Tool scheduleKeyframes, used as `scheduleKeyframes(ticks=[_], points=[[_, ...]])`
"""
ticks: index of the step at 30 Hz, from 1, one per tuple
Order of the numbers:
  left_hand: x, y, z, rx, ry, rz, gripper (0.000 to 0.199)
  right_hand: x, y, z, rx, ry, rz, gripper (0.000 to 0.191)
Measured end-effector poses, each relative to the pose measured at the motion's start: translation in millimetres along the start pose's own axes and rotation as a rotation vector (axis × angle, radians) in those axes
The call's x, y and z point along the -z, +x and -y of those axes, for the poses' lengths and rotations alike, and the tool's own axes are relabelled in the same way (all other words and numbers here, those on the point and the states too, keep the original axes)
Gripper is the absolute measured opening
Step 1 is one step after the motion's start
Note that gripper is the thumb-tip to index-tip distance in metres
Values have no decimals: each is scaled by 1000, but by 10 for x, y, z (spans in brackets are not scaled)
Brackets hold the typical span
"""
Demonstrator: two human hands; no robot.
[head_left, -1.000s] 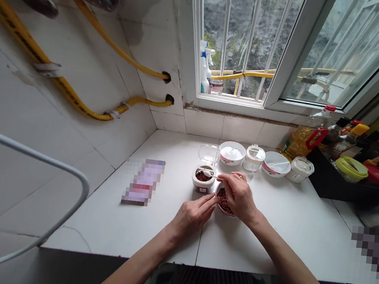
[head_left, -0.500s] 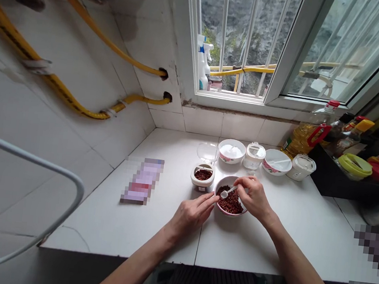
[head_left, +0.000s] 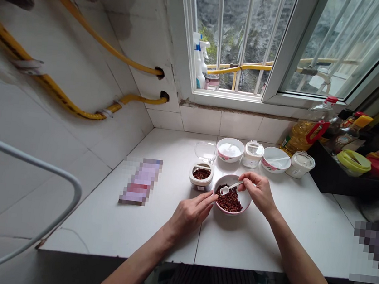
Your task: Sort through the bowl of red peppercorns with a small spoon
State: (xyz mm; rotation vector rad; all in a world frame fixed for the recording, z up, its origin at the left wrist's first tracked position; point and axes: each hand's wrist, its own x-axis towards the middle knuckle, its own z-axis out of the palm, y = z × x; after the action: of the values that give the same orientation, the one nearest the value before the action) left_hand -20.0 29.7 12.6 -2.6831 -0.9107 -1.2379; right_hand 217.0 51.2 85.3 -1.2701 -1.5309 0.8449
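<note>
A white bowl [head_left: 247, 202] of dark red-brown dried grains, which look like Sichuan peppercorns [head_left: 229, 203], stands on the counter in front of me. My left hand [head_left: 192, 210] holds the bowl at its left rim, fingers pressed together and thumb mostly hidden. Between the thumb and fingers of my right hand [head_left: 257, 191] is the handle of a small white spoon [head_left: 225, 190], its scoop over the peppercorns inside the bowl. Just left and behind, a seasoning jar [head_left: 200, 179] stands with its clear lid [head_left: 205, 150] flipped up and the same peppercorns inside.
Along the back stand a flowered bowl of white powder [head_left: 229, 156], a lidded jar [head_left: 253, 154], another flowered bowl [head_left: 275, 166] with a spoon, and a second lidded jar [head_left: 301, 165]. An oil bottle [head_left: 302, 132] is at right. A blurred purple packet [head_left: 142, 182] lies left.
My right hand has moved slightly right and back, with the spoon, leaving more of the bowl's right inside wall showing. My left hand stays at the rim. The view has shifted slightly.
</note>
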Motion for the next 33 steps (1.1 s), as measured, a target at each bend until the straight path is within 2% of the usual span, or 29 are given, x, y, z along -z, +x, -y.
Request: scheduleKeyframes(ticks=[9, 16, 24, 29, 33], points=[[2, 6, -5, -8, 11, -10, 29, -75, -10, -28, 33, -93, 103, 16], [4, -7, -6, 3, -9, 8, 34, -27, 7, 7, -108, 64, 63, 15], [-2, -16, 1, 5, -7, 3, 34, 21, 70, -59, -85, 140, -7, 16], [-5, -8, -5, 0, 3, -5, 31, -89, 70, 29, 15, 158, -72, 21], [-17, -7, -5, -7, 0, -13, 31, -297, 24, 115, 244, 5, -64, 15]])
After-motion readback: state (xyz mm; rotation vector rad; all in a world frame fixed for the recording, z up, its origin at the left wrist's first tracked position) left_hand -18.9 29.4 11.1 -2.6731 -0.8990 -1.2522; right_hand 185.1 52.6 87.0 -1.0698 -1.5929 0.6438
